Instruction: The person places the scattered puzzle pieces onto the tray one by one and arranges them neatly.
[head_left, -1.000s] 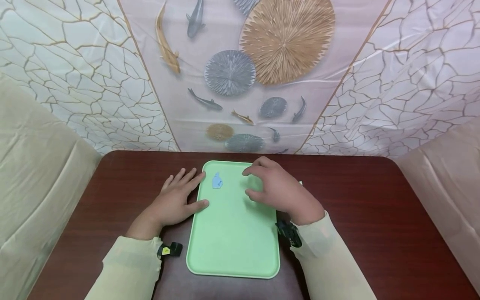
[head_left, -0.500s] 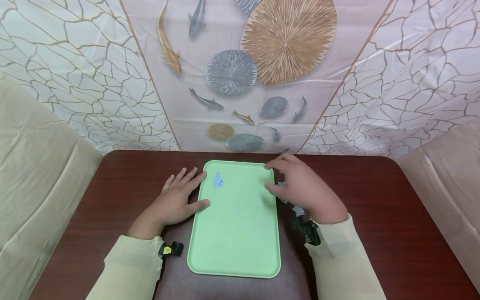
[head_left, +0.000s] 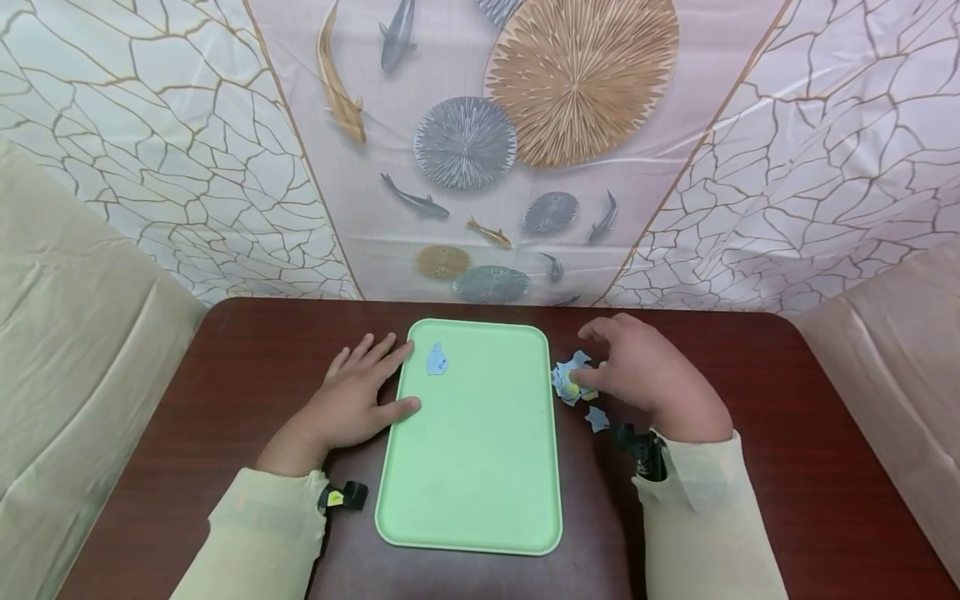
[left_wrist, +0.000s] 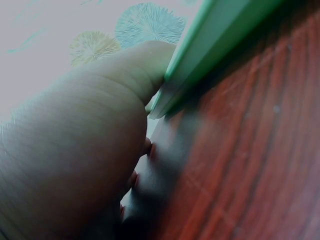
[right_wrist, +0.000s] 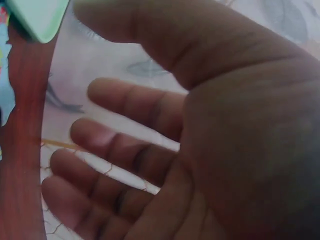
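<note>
A light green tray (head_left: 468, 467) lies upright on the table. My left hand (head_left: 345, 408) rests at its left side with fingers spread, the thumb and forefinger on the rim; the left wrist view shows the thumb (left_wrist: 150, 65) against the tray's edge. Near the tray's far left corner is one pale blue, jagged scrap (head_left: 437, 360) that looks like paper. Just right of the tray sits a heap of similar scraps (head_left: 566, 379) with touches of yellow. Over the heap's right side hovers my right hand (head_left: 656, 379), its fingers loosely bent and holding nothing.
One stray scrap (head_left: 597, 419) lies apart from the heap, toward me. The dark red-brown table (head_left: 810, 467) extends to both sides. A patterned cloth backdrop (head_left: 465, 233) stands behind the table's far edge, with beige padded surfaces (head_left: 892, 350) at the sides.
My right hand has moved right, from above the tray to the heap beside it, uncovering the scraps. My left hand and the scrap on the tray stay put.
</note>
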